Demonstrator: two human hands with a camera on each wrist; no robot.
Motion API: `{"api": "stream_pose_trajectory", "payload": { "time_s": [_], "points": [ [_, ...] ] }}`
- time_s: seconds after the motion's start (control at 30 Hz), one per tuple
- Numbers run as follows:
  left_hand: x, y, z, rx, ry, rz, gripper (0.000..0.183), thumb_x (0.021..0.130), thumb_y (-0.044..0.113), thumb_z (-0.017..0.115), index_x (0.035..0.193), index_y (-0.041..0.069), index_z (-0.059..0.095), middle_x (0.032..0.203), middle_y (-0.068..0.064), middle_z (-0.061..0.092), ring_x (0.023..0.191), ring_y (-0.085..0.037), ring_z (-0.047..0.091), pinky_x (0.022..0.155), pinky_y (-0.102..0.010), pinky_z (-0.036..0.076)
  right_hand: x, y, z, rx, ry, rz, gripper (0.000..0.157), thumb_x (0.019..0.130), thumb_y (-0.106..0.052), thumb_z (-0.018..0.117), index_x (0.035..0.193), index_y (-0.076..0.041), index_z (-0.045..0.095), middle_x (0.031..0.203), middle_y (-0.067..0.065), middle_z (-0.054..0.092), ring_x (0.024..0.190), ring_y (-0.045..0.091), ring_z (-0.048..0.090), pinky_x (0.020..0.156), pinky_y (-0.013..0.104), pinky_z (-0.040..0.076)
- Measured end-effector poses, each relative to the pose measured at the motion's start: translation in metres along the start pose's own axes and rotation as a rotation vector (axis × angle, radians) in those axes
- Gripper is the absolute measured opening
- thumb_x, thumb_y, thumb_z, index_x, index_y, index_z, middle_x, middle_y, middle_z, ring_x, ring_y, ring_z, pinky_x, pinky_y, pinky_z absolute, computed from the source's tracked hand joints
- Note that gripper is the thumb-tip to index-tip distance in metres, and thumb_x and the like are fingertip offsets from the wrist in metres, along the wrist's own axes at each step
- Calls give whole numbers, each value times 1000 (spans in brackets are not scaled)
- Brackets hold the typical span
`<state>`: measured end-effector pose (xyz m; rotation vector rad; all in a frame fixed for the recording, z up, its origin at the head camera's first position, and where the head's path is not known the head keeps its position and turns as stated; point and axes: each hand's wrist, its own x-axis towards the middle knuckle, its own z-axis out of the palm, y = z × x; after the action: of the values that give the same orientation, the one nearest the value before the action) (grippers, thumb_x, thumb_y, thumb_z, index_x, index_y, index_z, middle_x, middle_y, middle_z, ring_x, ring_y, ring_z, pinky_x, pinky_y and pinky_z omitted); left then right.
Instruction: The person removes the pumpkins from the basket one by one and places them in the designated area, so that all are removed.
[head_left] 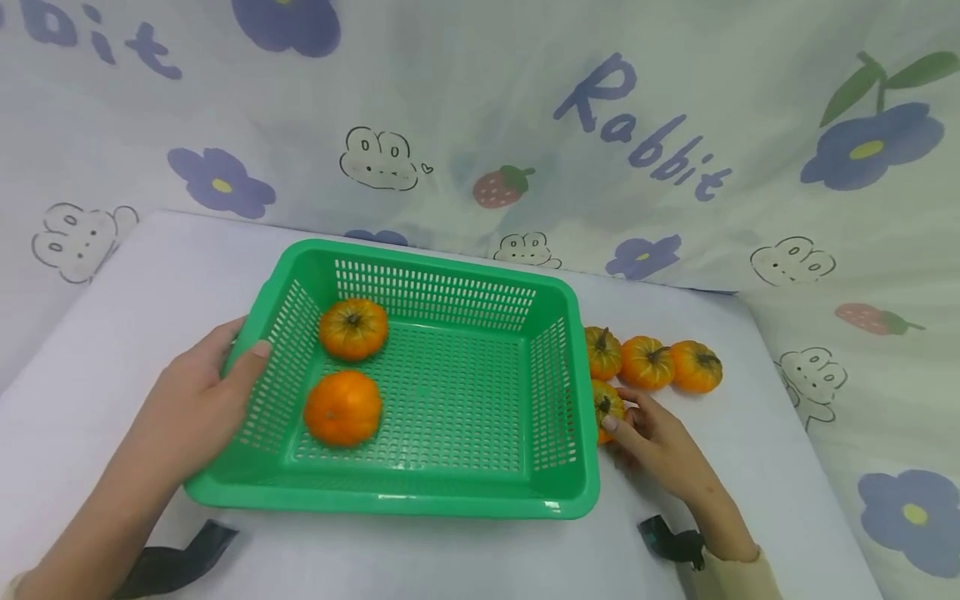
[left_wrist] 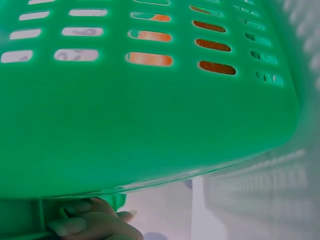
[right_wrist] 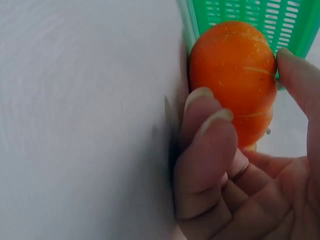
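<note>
A green plastic basket [head_left: 390, 505] stands on the white table, its near side slightly raised toward me in the head view. My left hand [head_left: 197, 408] grips its left rim, thumb over the top and fingers [left_wrist: 102, 225] underneath. Inside, on the left, lie two small orange pumpkins, one stem up [head_left: 353, 330] and the other smooth side up [head_left: 342, 408]. Just outside the right wall, my right hand [head_left: 663, 454] holds another pumpkin [right_wrist: 232, 75] between thumb and curled fingers, low against the table. The basket wall hides part of this pumpkin in the head view.
Behind the right hand, a row of three more pumpkins runs rightward from the basket: a near one [head_left: 602, 355], a middle one [head_left: 647, 363] and an outer one [head_left: 696, 367]. A printed cloth [head_left: 450, 100] hangs behind the table. Dark wrist-worn devices show below both hands.
</note>
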<state>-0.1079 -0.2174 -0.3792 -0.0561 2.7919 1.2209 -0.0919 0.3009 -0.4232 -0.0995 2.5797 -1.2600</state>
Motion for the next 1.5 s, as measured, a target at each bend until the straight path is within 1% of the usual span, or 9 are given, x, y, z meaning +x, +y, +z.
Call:
{"api": "stream_pose_trajectory", "payload": {
  "time_s": [0.13,0.23,0.4,0.53,0.7,0.83,1.03,1.23,1.5],
  "points": [
    [-1,0,2,-41,-12,-7,66,114,39,36,162,-6,26,117,-29,64,84,-31,65,61,-38,52,1,4,-5,57,-23,-16,56,106,-22,66,151,0,42,83,14,59,60,26,64,56,36,59],
    [-1,0,3,-44,-18,-18,67,114,39,35,161,-7,25,116,-29,64,83,-30,65,60,-38,53,1,5,-7,94,-35,-15,62,102,-17,72,152,-1,40,85,17,56,59,28,63,55,37,59],
    [-2,1,0,-24,-22,-24,67,114,38,34,161,-8,24,114,-29,64,80,-28,65,59,-38,53,1,5,-5,71,-38,-2,73,93,-16,82,152,-1,41,87,15,53,58,26,61,55,34,57],
    [-2,2,-2,-17,-19,-20,66,114,37,35,161,-9,24,116,-30,64,83,-30,65,60,-38,52,2,5,-2,49,-25,1,69,93,-16,82,148,0,44,85,14,54,58,25,60,54,33,56],
    [-2,2,-2,-17,-12,-24,66,114,36,36,161,-9,23,121,-33,61,88,-34,65,61,-37,52,4,5,0,34,-4,-24,55,96,-14,78,139,3,49,84,13,56,57,23,60,52,33,57],
    [-2,2,-1,-27,-9,-19,66,114,36,36,161,-8,23,120,-32,62,87,-33,65,62,-37,52,5,6,1,40,4,-42,47,97,-14,77,133,4,53,84,14,59,56,23,60,49,34,56],
    [-1,3,2,-34,-2,-3,65,114,35,37,161,-8,24,118,-32,63,83,-30,66,60,-37,54,4,5,2,41,2,-12,53,96,-16,78,139,1,51,86,14,58,56,23,60,51,33,56],
    [-2,3,1,-39,-5,-9,65,114,36,36,161,-7,24,114,-30,64,77,-26,66,56,-37,54,4,4,3,28,1,4,60,95,-18,80,144,-1,48,88,14,58,57,22,58,52,32,55],
    [-2,3,1,-40,-2,-2,65,114,36,37,161,-7,24,118,-31,63,82,-29,65,59,-37,54,5,5,4,15,0,-10,60,96,-17,78,146,-1,48,89,13,58,58,21,57,51,31,55]
  ]
}}
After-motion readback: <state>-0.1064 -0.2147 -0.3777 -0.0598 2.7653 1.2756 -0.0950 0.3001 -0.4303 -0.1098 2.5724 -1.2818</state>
